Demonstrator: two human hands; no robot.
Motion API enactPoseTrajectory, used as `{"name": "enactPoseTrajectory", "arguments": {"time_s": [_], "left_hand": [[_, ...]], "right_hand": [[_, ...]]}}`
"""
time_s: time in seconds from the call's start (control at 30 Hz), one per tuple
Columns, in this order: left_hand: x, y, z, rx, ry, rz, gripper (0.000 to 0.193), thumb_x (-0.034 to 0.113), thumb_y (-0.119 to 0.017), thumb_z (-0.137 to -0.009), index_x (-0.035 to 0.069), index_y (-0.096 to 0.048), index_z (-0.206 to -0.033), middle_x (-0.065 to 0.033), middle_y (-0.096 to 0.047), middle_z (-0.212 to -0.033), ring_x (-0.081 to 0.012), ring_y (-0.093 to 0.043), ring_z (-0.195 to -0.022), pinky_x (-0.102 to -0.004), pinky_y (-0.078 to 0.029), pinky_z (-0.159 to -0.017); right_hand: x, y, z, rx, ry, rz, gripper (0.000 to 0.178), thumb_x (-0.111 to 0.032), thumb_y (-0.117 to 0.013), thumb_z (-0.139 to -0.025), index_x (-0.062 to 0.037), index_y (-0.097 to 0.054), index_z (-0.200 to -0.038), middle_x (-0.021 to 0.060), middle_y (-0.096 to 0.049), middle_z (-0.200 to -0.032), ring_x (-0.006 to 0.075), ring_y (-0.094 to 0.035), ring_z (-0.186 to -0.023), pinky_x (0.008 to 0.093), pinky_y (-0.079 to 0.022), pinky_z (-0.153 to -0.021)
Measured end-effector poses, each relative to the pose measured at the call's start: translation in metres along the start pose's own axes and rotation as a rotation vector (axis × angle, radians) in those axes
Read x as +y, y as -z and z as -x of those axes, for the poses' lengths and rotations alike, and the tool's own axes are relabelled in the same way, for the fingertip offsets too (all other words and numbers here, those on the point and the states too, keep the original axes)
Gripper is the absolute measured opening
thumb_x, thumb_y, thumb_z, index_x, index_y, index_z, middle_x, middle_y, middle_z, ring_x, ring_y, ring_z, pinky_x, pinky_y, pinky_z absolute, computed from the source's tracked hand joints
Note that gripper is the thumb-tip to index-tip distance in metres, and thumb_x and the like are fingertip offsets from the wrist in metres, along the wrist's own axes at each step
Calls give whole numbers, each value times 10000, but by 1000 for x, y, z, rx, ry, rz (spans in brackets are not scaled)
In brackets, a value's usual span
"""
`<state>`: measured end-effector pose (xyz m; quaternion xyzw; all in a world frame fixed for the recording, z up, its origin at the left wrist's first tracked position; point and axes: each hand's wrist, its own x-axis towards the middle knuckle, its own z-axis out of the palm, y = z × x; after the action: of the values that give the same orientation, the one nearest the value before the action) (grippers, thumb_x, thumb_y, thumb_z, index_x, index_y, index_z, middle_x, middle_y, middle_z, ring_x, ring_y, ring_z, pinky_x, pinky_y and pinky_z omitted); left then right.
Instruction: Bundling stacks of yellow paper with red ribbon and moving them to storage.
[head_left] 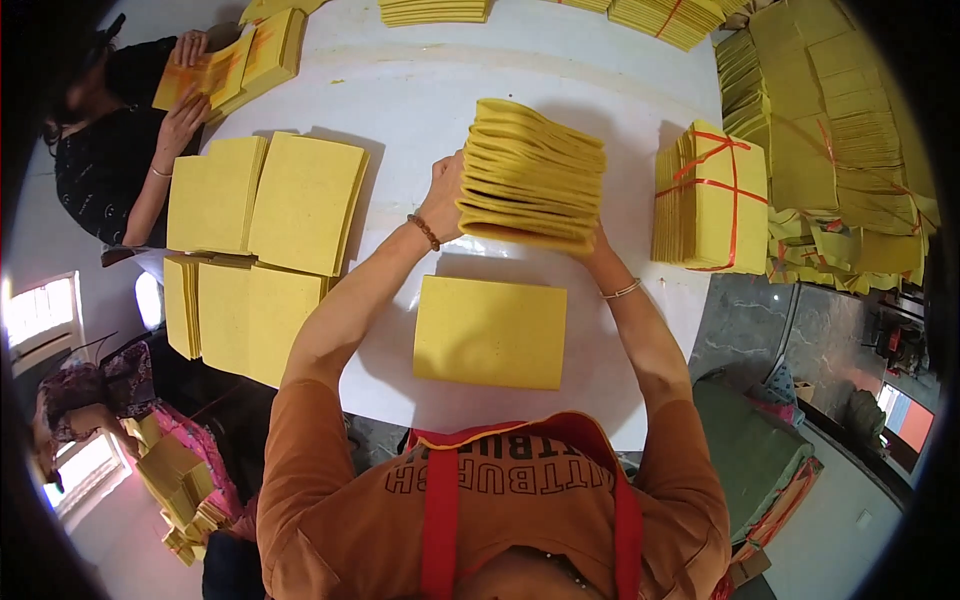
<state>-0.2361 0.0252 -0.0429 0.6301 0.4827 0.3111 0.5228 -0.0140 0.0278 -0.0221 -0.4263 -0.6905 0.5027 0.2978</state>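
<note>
Between my two hands, a thick stack of folded yellow paper (530, 180) is held up over the white table, its layered folded edges turned toward me. My left hand (445, 200), below a beaded bracelet, grips the stack's left side with its fingers partly hidden. Most of my right hand (601, 243) is behind the stack's lower right corner; a thin bangle circles that wrist. Closer to my body, a flat yellow paper pile (490, 332) lies on the table beneath the held stack.
Several yellow paper piles (305, 205) stand at left. A bundle tied with red string (725, 195) stands at right on the white table (400, 100), beside heaped yellow bundles (840, 110). At far left, a co-worker's hands (185, 110) handle yellow sheets. Another person (80, 415) is lower left.
</note>
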Motion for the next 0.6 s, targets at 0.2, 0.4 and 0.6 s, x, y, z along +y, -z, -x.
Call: {"name": "enactPoseTrajectory", "arguments": {"time_s": [0.2,0.4,0.6], "left_hand": [[92,7,26,37,-204,-65,1121,290,-824,-520,96,-98,-1352,-128,-362,-1251,-301,-374,-1152,-406,-289,-959],[117,8,39,47,-284,812,1269,618,-714,-509,159,98,-1369,-99,-251,-1367,-234,-250,-1266,-384,-221,-1013],[154,-46,38,550,-370,506,1142,268,-764,-607,75,75,-1358,-118,-171,-1360,-245,-256,-1239,-357,-264,-994]], "right_hand": [[-43,19,-1,23,-33,-538,554,-251,-629,-763,-53,-373,-1213,65,-475,-1159,190,-497,-1029,306,-435,-855],[-40,8,-5,-76,4,-1461,540,-354,-561,-818,-71,-365,-1234,61,-477,-1173,182,-486,-1057,343,-436,-877],[-70,-30,-7,82,11,-1362,580,-437,-539,-816,-99,-360,-1251,35,-444,-1215,161,-411,-1133,338,-358,-954]]}}
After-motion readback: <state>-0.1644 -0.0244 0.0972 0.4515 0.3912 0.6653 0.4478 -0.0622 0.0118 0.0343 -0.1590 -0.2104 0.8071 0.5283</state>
